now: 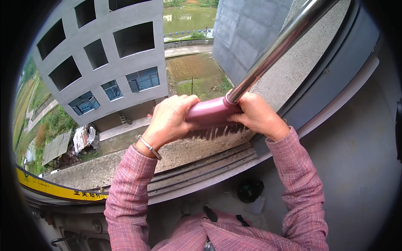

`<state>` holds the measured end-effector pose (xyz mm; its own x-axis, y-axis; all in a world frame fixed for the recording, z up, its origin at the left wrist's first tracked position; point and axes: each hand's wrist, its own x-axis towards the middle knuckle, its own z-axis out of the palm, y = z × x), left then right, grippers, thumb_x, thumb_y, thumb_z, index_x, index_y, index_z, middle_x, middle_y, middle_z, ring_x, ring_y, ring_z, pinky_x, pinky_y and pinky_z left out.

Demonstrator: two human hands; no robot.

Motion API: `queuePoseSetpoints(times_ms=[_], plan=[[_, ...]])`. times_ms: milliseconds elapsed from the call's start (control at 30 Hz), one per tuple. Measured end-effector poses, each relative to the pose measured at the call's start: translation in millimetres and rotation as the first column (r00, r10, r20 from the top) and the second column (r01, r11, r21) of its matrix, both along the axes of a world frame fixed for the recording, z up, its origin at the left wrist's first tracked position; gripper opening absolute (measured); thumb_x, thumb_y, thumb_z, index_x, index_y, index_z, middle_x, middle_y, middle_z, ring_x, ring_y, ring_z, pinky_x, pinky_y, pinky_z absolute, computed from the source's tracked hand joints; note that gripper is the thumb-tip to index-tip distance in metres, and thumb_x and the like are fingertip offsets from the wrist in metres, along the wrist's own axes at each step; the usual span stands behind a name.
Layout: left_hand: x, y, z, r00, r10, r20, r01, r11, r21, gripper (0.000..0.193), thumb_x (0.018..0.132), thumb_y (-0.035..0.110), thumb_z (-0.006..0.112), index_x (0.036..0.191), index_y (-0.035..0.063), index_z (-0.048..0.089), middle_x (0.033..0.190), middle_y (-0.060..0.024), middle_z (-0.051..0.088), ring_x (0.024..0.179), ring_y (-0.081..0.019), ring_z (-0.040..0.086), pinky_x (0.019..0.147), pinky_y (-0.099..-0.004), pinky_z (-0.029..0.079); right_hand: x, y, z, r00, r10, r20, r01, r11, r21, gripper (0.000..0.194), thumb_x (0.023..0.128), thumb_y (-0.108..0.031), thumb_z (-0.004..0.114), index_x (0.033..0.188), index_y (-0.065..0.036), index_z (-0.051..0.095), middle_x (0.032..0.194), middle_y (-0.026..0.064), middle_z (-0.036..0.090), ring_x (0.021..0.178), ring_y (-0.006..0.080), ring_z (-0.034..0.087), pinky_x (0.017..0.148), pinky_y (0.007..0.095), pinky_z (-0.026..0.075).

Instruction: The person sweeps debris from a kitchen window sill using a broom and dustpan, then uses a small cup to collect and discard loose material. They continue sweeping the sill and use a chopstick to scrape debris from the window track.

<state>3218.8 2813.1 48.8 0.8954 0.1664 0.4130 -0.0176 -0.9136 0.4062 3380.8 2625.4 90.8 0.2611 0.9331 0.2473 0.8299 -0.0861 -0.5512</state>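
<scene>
A pink broom head [210,113] with dark bristles hangs over the outer window ledge, just beyond the sill tracks. Its shiny metal handle [279,44] slants up to the top right. My left hand [171,117] is closed round the left end of the head, a bracelet on the wrist. At the other end, beside the handle's socket, my right hand [259,114] grips the head with its thumb in front. Some of the fingers of both hands are hidden behind the head. The bristle tips are blurred against the rough ledge [188,157].
Dirty sliding tracks [204,174] run along the open window below my hands. A dark frame [333,81] borders the right side. Yellow printed film [47,186] lies at lower left. Indoors, a dark bag [250,190] is on the floor. Outside stands a grey building [103,75], far below eye level.
</scene>
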Motion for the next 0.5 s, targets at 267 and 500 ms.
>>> queuePoseSetpoints(times_ms=[267,500], plan=[[42,12,-58,0.985,0.164,0.05,-0.171,0.964,0.203,0.038,0.071,0.019,0.08,0.104,0.0123,0.061,0.092,-0.0085,0.064,0.09,-0.0305,0.062,0.08,-0.0429,0.047,48,37,-70,0.996,-0.034,-0.08,0.041,0.995,0.093,0.036,0.075,0.0,0.078,0.108,-0.002,0.064,0.098,0.0173,0.069,0.093,0.03,0.067,0.085,0.0377,0.052],[-1,15,4,0.998,0.036,0.056,-0.047,0.978,0.204,0.042,0.069,0.022,0.082,0.105,0.0127,0.062,0.09,-0.0066,0.064,0.088,-0.0284,0.062,0.078,-0.0407,0.047,12,21,-32,0.985,0.001,-0.17,0.017,0.994,0.106,0.034,0.074,-0.001,0.079,0.104,0.0,0.063,0.098,0.0163,0.068,0.094,0.0304,0.066,0.085,0.0387,0.052]])
